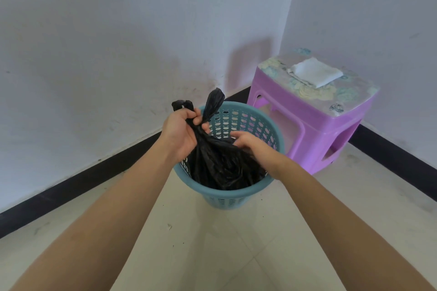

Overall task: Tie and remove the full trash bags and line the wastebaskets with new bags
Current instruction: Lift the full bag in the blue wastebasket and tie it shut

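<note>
The left hand was clenched around the gathered neck of the black trash bag, which sat inside the blue wastebasket. The right hand, fingers loosely spread, rested on the bag's upper side.

Both your bare forearms reached forward from the lower corners and drew together toward the middle. Your left hand was clenched in a fist, back toward the camera, with the gathered neck of the black bag pinched inside it. Your right hand sat just beside it, slightly lower, palm down, fingers loosely curled onto the plastic.
</note>
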Demonstrator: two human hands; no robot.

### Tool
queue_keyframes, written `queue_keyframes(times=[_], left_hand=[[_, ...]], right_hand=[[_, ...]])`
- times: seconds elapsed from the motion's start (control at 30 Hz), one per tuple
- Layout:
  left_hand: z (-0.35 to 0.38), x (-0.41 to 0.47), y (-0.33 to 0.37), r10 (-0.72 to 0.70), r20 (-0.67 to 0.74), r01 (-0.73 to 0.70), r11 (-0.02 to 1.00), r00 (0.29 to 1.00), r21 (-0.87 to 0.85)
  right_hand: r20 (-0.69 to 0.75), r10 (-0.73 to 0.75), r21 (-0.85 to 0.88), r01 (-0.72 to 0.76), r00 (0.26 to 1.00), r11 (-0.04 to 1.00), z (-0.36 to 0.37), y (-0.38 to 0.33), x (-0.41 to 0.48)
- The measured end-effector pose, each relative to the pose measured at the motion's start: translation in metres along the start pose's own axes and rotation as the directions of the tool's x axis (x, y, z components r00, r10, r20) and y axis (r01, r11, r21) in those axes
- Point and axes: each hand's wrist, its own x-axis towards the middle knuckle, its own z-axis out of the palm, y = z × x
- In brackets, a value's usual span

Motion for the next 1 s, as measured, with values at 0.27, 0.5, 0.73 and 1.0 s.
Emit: queue_keyframes(times=[0.27, 0.5, 0.73, 1.0], left_hand=[[0.005, -0.005, -0.017, -0.094, 0.139, 0.062, 0.974, 0.986, 0.216], [0.016, 0.006, -0.009, 0.051, 0.018, -0.045, 0.969, 0.999, -0.242], [0.015, 0.009, -0.011, 0.046, -0.294, -0.129, 0.954, 0.955, -0.270], [-0.037, 0.010, 0.002, 0.195, -0.506, -0.160, 0.981, 0.840, 0.112]], right_hand=[[-0.121, -0.188, 0.358, 0.219, 0.975, 0.908, 0.004, -0.025, -0.003], [-0.228, 0.064, 0.926, 0.195, 0.972, 0.324, 0.000, -0.033, 0.001], [-0.392, 0.179, 0.910, 0.350, 0.903, 0.224, -0.027, -0.033, 0.001], [-0.639, 0.354, 0.698, 0.321, 0.683, 0.640, -0.078, 0.022, 0.003]])
